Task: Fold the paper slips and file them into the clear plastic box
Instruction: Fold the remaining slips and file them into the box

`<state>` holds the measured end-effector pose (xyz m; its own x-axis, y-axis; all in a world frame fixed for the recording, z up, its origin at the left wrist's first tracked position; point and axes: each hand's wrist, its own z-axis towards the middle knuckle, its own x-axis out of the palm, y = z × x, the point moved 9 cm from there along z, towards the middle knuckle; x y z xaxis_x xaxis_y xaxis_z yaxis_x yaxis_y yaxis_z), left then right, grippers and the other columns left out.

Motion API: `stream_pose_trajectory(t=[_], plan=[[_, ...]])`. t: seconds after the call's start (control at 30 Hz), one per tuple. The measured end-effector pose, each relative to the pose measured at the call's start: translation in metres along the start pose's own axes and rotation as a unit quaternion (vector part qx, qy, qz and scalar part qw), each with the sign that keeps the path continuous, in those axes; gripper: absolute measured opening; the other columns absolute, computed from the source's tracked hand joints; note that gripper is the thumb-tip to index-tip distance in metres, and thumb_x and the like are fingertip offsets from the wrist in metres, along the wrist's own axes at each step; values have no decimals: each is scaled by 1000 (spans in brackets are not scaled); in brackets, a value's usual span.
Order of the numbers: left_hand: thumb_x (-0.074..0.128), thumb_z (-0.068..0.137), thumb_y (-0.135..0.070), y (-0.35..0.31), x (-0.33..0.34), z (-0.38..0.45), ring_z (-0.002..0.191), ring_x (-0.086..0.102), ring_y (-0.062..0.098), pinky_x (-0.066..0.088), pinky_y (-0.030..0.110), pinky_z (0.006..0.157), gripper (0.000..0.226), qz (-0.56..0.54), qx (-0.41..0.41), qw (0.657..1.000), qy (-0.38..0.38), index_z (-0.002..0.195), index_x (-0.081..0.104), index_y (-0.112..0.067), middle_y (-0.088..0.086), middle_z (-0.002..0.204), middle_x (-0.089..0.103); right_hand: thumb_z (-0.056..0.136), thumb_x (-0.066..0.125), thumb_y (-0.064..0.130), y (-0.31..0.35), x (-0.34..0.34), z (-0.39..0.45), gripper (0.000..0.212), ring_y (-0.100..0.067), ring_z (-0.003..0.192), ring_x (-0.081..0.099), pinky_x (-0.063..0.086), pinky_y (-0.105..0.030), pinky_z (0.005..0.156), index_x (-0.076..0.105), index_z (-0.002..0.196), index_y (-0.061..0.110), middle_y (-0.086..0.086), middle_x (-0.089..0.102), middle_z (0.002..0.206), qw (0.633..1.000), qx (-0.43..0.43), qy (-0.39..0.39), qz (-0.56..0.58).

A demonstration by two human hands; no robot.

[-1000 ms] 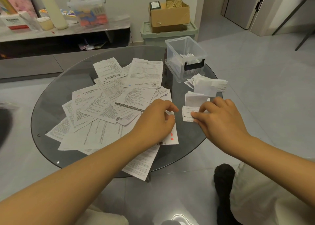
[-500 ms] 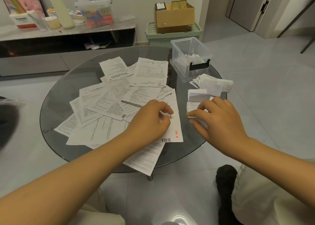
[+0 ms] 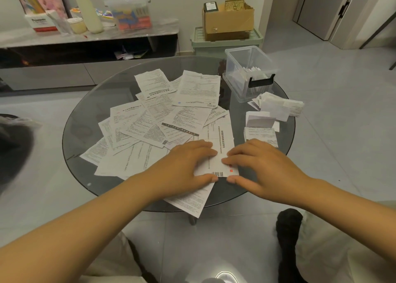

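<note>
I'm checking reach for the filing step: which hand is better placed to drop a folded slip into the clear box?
Probably the right hand. The clear plastic box and the folded slips both lie on its side of the glass table; the left hand would have to cross over.

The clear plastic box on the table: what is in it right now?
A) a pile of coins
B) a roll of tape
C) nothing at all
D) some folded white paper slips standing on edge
D: through the walls of the clear plastic box you can see several folded slips standing inside it, behind the black handle.
</note>
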<state>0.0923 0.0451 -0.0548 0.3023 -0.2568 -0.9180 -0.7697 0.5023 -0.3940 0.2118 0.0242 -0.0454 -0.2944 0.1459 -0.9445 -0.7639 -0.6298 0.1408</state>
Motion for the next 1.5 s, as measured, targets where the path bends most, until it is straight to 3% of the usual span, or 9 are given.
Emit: stream_pose_trajectory(t=[0.2, 0.37, 0.47, 0.6, 0.73, 0.87, 1.1, 1.3, 1.5], plan=[[56, 89, -43, 0, -6, -5, 134, 31, 3, 23, 20, 110, 48, 13, 20, 999, -33, 134, 49, -28, -12, 145, 39, 82, 50, 60, -3, 3, 3, 44, -14, 99, 57, 43, -25, 76, 65, 113, 32, 11, 64, 109, 999, 14, 42, 20], [57, 90, -34, 11, -25, -8, 120, 45, 13, 28, 31, 104, 32, 13, -18, 990, -136, 120, 60, -23, -7, 126, 52, 82, 55, 55, 2, 0, 6, 39, -17, 91, 60, 40, -23, 72, 68, 108, 29, 8, 66, 101, 999, 11, 34, 4], [55, 91, -32, 33, -33, -6, 133, 30, 17, 17, 33, 109, 45, 27, -95, 981, -168, 134, 46, -22, -1, 142, 38, 81, 54, 54, 5, 2, 10, 39, -17, 89, 59, 38, -24, 73, 68, 107, 28, 7, 65, 97, 999, 11, 42, 7], [48, 94, -39, 57, -26, 4, 145, 5, 16, 4, 38, 117, 64, 17, -148, 983, -106, 149, 19, -21, 0, 158, 8, 81, 59, 50, 10, 2, 16, 35, -20, 89, 59, 38, -25, 73, 69, 104, 26, 4, 65, 95, 998, 19, 49, 17], [43, 94, -47, 66, -24, 16, 145, 10, 15, -4, 43, 118, 69, 21, -151, 985, -81, 150, 12, -22, -2, 157, 17, 81, 62, 50, 10, 2, 20, 35, -21, 93, 57, 42, -29, 76, 68, 105, 25, 2, 64, 100, 997, 30, 70, 18], [52, 90, -48, 66, -37, 22, 130, 40, 13, 6, 40, 116, 67, 39, -150, 981, -115, 146, 26, -24, -6, 138, 48, 83, 58, 52, 9, 3, 21, 38, -19, 99, 54, 41, -29, 81, 66, 109, 26, 3, 62, 105, 995, 41, 87, 21], [54, 93, -38, 44, -49, 22, 98, 55, 13, 19, 31, 98, 25, 111, -68, 969, -212, 108, 68, -24, -8, 102, 67, 84, 56, 52, 10, 1, 20, 39, -18, 103, 53, 39, -28, 83, 65, 112, 26, 4, 61, 110, 994, 46, 90, 30], [60, 90, -27, 30, -47, 19, 83, 59, 17, 26, 34, 94, 16, 132, -4, 962, -238, 86, 72, -18, -5, 88, 68, 86, 54, 52, 8, 2, 20, 40, -15, 109, 50, 36, -25, 89, 60, 117, 28, 8, 59, 115, 994, 56, 85, 38], [49, 83, -32, 0, -29, 8, 81, 58, 16, 41, 32, 88, 20, 76, 31, 983, -164, 82, 63, -18, -6, 87, 64, 84, 63, 42, -1, -7, 18, 39, -12, 103, 44, 36, -21, 77, 50, 116, 23, 7, 50, 113, 992, 110, 21, 63]])
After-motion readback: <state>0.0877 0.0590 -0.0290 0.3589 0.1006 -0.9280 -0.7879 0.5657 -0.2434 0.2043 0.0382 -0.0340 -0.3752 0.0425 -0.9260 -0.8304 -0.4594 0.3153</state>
